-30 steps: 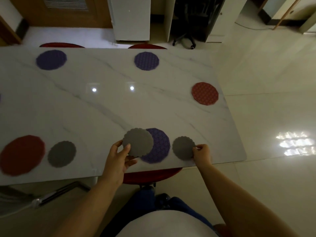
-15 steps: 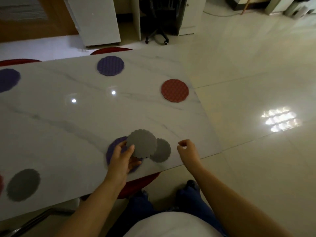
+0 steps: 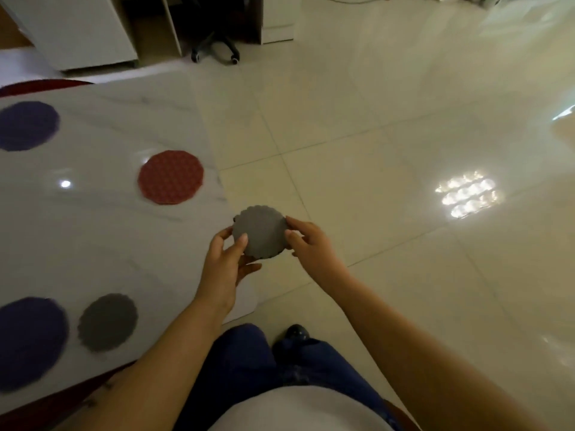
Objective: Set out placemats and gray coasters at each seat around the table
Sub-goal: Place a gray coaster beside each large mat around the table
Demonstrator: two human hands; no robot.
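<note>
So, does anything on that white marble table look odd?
Nothing damaged. The red round placemat at the table end lacks a coaster, unlike the purple round placemat beside a gray scalloped coaster. The left hand and right hand hold another gray coaster.

View's swung right: table now fills only the 9 o'clock side, floor across the rest. L hand has carried the held coaster off the purple placemat and out past the table's right edge, approx. frame centre. R hand, off the laid coaster and empty 0.5 s ago, now pinches the held coaster's 3 o'clock rim.
</note>
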